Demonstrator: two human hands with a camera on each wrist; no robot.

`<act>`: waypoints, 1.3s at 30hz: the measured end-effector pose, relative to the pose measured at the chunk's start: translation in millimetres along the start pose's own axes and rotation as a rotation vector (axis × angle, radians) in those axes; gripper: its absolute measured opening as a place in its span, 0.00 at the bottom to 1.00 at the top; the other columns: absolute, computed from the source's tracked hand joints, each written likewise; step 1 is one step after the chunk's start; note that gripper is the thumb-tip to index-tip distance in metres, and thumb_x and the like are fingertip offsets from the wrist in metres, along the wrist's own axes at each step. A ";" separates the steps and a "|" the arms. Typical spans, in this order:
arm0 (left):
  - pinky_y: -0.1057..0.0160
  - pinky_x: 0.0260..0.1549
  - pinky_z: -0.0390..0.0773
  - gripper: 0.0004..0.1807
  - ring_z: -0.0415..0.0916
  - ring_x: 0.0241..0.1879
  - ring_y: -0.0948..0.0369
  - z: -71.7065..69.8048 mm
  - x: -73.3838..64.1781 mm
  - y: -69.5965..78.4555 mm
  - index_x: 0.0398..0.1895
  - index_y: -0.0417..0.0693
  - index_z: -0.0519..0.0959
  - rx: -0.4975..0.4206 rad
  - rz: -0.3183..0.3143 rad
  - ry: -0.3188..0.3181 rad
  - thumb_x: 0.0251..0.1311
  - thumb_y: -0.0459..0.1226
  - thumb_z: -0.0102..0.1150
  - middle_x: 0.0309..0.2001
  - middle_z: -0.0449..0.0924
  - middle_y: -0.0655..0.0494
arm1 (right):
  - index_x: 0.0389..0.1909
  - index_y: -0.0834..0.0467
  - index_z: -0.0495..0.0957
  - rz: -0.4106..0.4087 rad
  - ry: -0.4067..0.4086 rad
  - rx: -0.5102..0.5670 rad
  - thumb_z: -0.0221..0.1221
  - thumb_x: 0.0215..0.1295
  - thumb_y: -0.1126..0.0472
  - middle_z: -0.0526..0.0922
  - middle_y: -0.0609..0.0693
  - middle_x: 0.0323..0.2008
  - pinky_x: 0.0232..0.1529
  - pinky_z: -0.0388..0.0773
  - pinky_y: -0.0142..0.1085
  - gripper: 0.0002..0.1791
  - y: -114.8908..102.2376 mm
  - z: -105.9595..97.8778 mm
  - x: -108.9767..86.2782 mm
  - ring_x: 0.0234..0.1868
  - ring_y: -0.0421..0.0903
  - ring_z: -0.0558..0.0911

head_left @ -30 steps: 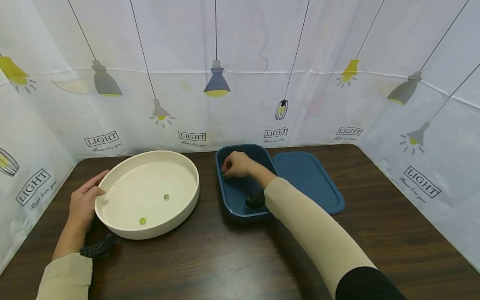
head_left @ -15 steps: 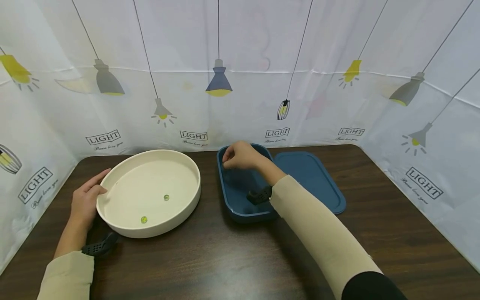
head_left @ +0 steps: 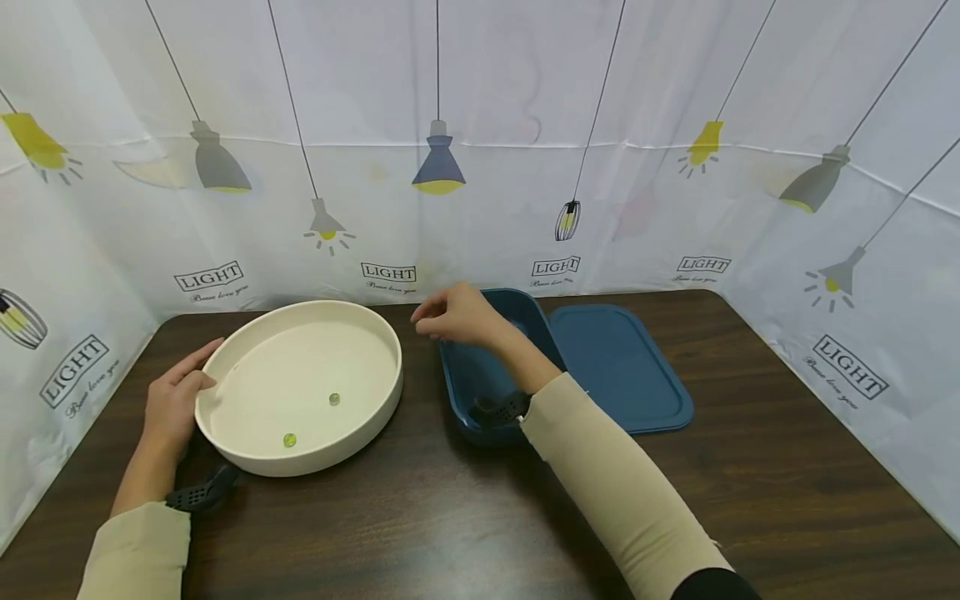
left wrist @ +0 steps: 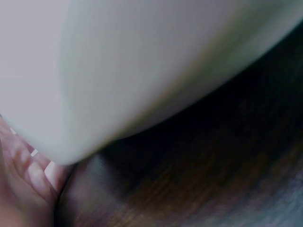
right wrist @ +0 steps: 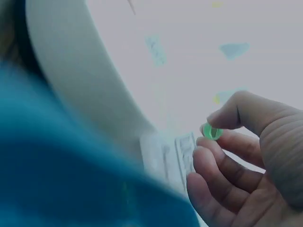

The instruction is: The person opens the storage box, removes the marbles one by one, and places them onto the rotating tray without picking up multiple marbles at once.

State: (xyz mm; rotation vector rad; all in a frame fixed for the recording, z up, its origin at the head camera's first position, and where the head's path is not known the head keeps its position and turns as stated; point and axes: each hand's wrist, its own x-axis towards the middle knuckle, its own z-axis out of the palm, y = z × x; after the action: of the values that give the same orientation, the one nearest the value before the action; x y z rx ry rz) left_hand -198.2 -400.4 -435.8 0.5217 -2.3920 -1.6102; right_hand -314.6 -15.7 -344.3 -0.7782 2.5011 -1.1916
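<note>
My left hand (head_left: 169,410) grips the left rim of a round cream tray (head_left: 300,354), its thumb over the edge and its fingers along the outside. In the left wrist view some of those fingers (left wrist: 35,172) lie beside the tray's wall. Two green glass marbles (head_left: 334,399) sit apart on the tray's floor, the other marble (head_left: 289,440) nearer the front. My right hand (head_left: 459,317) is above the left edge of a blue box (head_left: 471,379). In the right wrist view it pinches a clear green marble (right wrist: 213,132) between thumb and index finger. The hand and forearm hide part of the box's inside.
A flat blue lid (head_left: 618,362) lies to the right of the box. Both containers stand on a dark wooden table (head_left: 420,517). Behind them hangs a white curtain (head_left: 495,208) printed with lamps. A strip of table separates the tray from the box.
My right hand has risen from inside the blue box and moved left past its edge, toward the tray. The left hand has stayed on the tray's rim.
</note>
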 end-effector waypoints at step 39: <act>0.86 0.43 0.72 0.33 0.71 0.55 0.79 0.8 0.9 2.7 0.75 0.55 0.67 0.001 -0.020 0.014 0.66 0.33 0.39 0.76 0.63 0.54 | 0.38 0.40 0.88 -0.099 0.227 -0.333 0.66 0.63 0.47 0.87 0.31 0.32 0.29 0.68 0.24 0.06 -46.3 135.8 11.3 0.31 0.28 0.78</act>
State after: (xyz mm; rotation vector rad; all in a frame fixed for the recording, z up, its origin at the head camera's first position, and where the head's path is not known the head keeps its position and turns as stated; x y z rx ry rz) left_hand -199.7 -399.2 -433.6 0.5571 -2.3848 -1.6079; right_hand -246.8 -132.6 -393.8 -0.8989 2.9290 -0.9499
